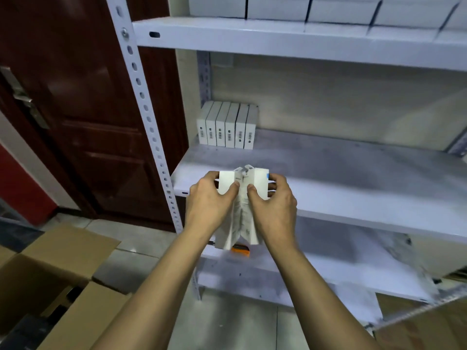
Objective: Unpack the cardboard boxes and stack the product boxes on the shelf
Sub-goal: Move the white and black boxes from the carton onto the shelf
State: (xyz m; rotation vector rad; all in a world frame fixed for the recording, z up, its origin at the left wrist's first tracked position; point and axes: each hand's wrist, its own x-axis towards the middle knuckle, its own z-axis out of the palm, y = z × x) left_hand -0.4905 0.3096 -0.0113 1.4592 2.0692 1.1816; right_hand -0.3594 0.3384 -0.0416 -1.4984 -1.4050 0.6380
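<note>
A bunch of white product boxes (242, 210) is held between both hands in front of the middle shelf (353, 178), fanned apart at the top. My left hand (209, 198) grips the bunch's left side, thumb on the front face. My right hand (274, 200) grips the right side the same way. Several white product boxes (227, 127) stand upright in a row at the back left corner of the middle shelf. An open cardboard box (50, 274) sits on the floor at the lower left.
The upper shelf (278, 34) carries a row of white boxes (341, 8). A perforated shelf post (144, 102) rises at the left, with a dark red door (75, 97) behind it. A lower shelf (316, 269) holds a small orange item (241, 250).
</note>
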